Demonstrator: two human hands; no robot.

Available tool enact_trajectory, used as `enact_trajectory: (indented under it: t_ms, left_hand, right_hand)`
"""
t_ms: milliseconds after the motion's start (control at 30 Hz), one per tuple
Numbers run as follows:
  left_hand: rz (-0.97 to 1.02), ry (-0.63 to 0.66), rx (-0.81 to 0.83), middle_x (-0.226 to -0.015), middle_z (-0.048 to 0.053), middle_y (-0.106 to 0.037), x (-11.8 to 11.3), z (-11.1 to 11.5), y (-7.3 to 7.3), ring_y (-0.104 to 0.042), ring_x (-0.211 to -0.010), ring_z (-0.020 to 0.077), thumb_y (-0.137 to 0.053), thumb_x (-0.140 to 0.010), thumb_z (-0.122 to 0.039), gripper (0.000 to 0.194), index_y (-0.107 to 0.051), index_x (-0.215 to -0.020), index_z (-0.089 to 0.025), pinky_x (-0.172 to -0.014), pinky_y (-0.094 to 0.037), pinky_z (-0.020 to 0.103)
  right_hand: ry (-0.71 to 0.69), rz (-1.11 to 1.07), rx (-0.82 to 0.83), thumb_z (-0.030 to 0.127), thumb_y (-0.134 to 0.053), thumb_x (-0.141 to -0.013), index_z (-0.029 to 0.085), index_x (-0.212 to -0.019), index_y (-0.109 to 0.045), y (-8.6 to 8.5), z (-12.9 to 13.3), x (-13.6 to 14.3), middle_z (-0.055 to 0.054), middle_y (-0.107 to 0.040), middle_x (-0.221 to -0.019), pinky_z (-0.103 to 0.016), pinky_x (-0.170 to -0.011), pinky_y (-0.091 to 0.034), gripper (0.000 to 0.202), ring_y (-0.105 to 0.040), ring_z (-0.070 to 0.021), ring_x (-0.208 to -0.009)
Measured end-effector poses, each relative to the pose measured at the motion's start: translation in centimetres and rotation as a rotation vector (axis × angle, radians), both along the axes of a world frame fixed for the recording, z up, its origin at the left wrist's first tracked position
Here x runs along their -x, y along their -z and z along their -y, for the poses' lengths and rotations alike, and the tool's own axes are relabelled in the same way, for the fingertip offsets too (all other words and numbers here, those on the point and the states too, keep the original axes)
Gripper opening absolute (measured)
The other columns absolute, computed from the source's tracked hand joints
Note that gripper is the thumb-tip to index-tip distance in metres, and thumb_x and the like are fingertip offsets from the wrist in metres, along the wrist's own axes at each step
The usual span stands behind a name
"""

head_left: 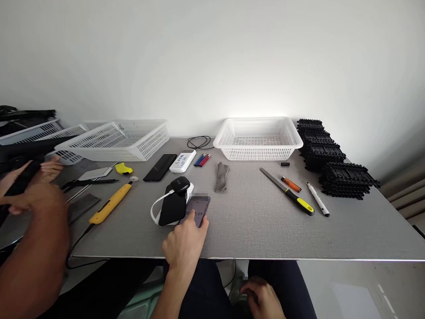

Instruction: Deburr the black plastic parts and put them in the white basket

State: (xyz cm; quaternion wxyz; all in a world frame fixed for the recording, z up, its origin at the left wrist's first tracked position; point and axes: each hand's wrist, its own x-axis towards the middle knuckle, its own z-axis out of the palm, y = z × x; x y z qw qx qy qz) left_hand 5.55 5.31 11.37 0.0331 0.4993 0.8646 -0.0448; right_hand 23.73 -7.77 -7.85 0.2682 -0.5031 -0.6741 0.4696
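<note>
My left hand (186,239) lies over a phone (198,208), its index fingertip on the screen and its thumb by the right edge. The screen shows timer-like digits, partly covered by the finger. Against the phone's left side is a black power bank (173,208) with a white cable, and a small black device (180,184) rests on top. Below the table edge, my right hand (264,299) hangs over my lap with loosely bent fingers, thumb apart, nothing visible in it. A crumpled grey cloth (221,177) lies beyond the phone.
White baskets (146,148) (259,153) stand along the wall. Black plastic parts (347,179) are stacked right, near a file (288,192), orange lighter (291,184) and marker (318,199). Left lies a yellow corded tool (111,204); a co-worker's hands (36,190) hold a black part.
</note>
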Motion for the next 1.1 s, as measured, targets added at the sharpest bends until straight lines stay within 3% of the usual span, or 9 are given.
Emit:
enact_trajectory:
  t_ms: [233, 600, 800, 1100]
  left_hand:
    - [0.008, 0.003, -0.004, -0.098, 0.019, -0.074, 0.1, -0.1, 0.0, -0.069, -0.093, 0.0379, -0.038, -0.093, -0.05, 0.057, -0.059, -0.135, -0.019, -0.072, -0.048, 0.041]
    - [0.037, -0.052, -0.07, -0.096, 0.018, -0.074, 0.3, -0.5, 1.3, -0.069, -0.092, 0.0387, -0.041, -0.09, -0.049, 0.053, -0.065, -0.127, -0.02, -0.073, -0.049, 0.044]
    - [0.042, -0.047, -0.084, -0.095, 0.019, -0.074, 0.2, -0.7, 1.2, -0.069, -0.092, 0.0392, -0.042, -0.089, -0.047, 0.052, -0.068, -0.124, -0.018, -0.072, -0.049, 0.044]
    - [0.054, -0.036, -0.078, -0.095, 0.019, -0.074, 0.2, -0.6, 1.1, -0.069, -0.091, 0.0396, -0.042, -0.09, -0.046, 0.053, -0.064, -0.127, -0.016, -0.071, -0.047, 0.042]
  right_hand:
    - [0.028, 0.036, -0.031, 0.005, -0.048, -0.085, 0.028, -0.095, -0.074, -0.7, 0.1, 0.2, -0.002, -0.073, -0.098, -0.026, -0.083, -0.046, 0.036, -0.068, -0.0194, -0.094]
    - [-0.044, 0.101, -0.017, 0.005, -0.047, -0.083, 0.029, -0.098, -0.075, -0.3, 0.0, 0.1, -0.003, -0.073, -0.104, -0.028, -0.085, -0.046, 0.039, -0.067, -0.0211, -0.1]
    - [-0.056, 0.125, -0.022, 0.006, -0.047, -0.084, 0.029, -0.1, -0.075, -0.1, 0.2, 0.2, -0.004, -0.073, -0.106, -0.029, -0.087, -0.046, 0.04, -0.066, -0.0218, -0.1]
    - [-0.018, 0.137, 0.014, 0.006, -0.048, -0.083, 0.028, -0.098, -0.075, -1.8, 0.3, 0.2, -0.002, -0.073, -0.106, -0.028, -0.092, -0.044, 0.037, -0.065, -0.02, -0.102]
